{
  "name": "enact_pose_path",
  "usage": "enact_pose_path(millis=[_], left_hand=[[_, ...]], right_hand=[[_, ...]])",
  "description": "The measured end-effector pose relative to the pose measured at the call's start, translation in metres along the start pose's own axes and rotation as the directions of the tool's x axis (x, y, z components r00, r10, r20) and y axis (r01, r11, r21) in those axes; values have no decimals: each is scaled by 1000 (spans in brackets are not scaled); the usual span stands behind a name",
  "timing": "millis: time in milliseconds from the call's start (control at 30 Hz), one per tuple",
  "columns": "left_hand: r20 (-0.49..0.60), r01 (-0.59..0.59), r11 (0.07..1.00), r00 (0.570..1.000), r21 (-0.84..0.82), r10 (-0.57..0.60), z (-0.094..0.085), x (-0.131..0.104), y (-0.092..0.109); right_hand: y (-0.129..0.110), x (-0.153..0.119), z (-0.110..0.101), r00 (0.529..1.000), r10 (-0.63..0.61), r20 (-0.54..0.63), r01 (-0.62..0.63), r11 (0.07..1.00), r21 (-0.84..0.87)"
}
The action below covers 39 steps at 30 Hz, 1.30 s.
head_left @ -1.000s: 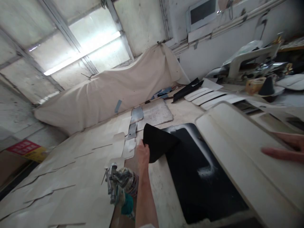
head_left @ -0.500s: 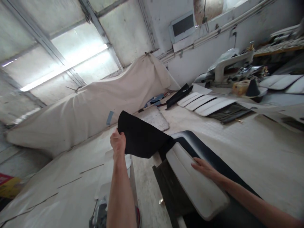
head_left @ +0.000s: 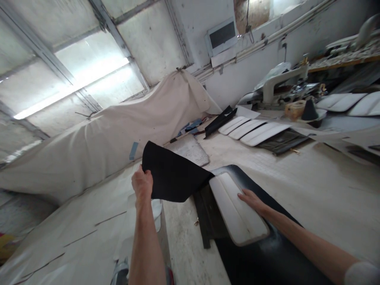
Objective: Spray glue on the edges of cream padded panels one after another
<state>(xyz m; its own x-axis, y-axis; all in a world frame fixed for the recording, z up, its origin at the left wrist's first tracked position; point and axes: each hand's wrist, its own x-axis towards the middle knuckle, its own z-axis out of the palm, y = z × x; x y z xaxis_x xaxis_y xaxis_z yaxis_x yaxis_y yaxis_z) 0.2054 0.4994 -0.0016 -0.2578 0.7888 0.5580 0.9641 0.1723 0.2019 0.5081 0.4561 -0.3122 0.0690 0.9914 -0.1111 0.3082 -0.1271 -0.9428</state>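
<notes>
My left hand (head_left: 142, 182) is closed on the left edge of a black sheet (head_left: 173, 174), lifted and curled up over the table. My right hand (head_left: 252, 202) grips the right edge of a white padded panel (head_left: 234, 206) with a lengthwise groove; its thumb side is partly hidden. Beneath the panel lies a dark olive fabric piece (head_left: 204, 213), with a small brass-coloured bit (head_left: 196, 222) at its left side. Both rest on a large black sheet (head_left: 285, 245) on the table, and the lifted part seems to belong to it.
Several similar white panels (head_left: 261, 132) lie on dark fabric at the back right. A sewing machine (head_left: 268, 93) and a dark thread cone (head_left: 309, 110) stand behind them. A pale cloth (head_left: 154, 107) drapes along the window wall. A grey-white board (head_left: 191, 149) lies beyond the black sheet.
The white panel and the olive piece have slid away from me up the black sheet, with my right hand on the panel. My left hand still holds the lifted sheet; the view shifted slightly.
</notes>
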Motion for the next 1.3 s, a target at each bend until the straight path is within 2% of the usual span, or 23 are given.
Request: enact_pose_path(millis=[133,300,567,767,933,1033,1133,1233,1300], left_hand=[[9,2,1000,1000,-9,-2,-1,-4,0],[21,-8,1000,1000,-13,8,0,-6,1],[26,-17,1000,1000,-26,18,2,-8,2],[25,-14,999,1000,-36,15,-1,-10,0],[30,5,999,1000,-46,-4,-5,-13,-1],[40,9,998,999,-57,-6,-4,-15,-1],[51,10,998,999,-68,-6,-2,-17,-2],[64,12,996,998,-83,-7,-2,-20,-3],[70,16,995,998,-99,-9,-5,-23,-5]], right_hand=[[2,6,-6,1000,19,2,-18,977,-213],[8,11,-16,999,37,28,-21,903,-429],[9,3,-18,999,-21,29,34,825,-565],[16,-4,-11,996,-71,-47,20,728,-686],[-2,-18,-10,974,-191,-120,32,643,-765],[-24,-28,9,953,-280,-116,84,612,-786],[-41,-37,46,946,-322,-33,178,601,-779],[-46,-41,76,956,-291,31,210,609,-765],[-44,-39,79,969,-245,42,192,630,-753]])
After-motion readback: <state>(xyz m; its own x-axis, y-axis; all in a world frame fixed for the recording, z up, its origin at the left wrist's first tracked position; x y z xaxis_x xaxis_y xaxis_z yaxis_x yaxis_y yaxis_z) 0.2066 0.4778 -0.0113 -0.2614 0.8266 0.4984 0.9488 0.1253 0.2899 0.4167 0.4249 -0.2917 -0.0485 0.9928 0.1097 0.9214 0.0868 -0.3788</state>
